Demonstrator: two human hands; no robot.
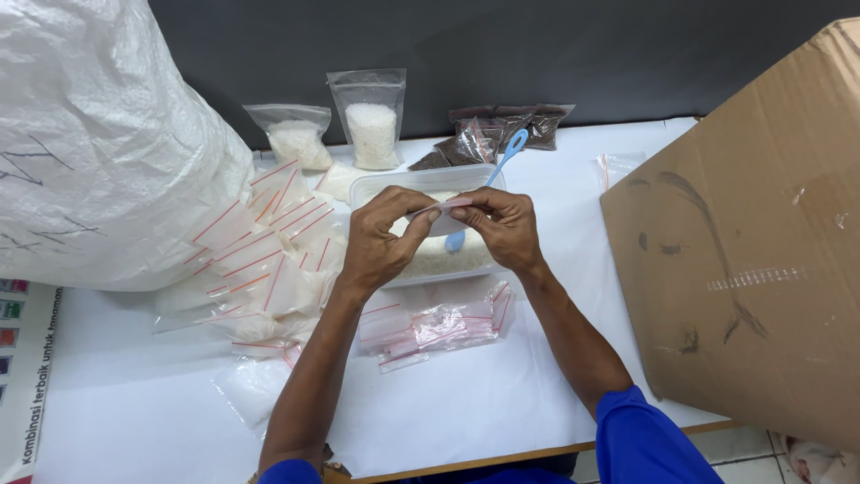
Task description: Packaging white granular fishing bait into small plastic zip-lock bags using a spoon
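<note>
While both hands [439, 229] pinch a thin, clear zip bag [441, 208], white grains fill the tub [430, 260].

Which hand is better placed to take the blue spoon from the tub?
Probably the right hand: the blue spoon sticks up beside it. The left hand is farther; both pinch a small bag.

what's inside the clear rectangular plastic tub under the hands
White grains fill the clear rectangular plastic tub, and a blue plastic scoop stands in them. Both hands cover its middle.
</note>
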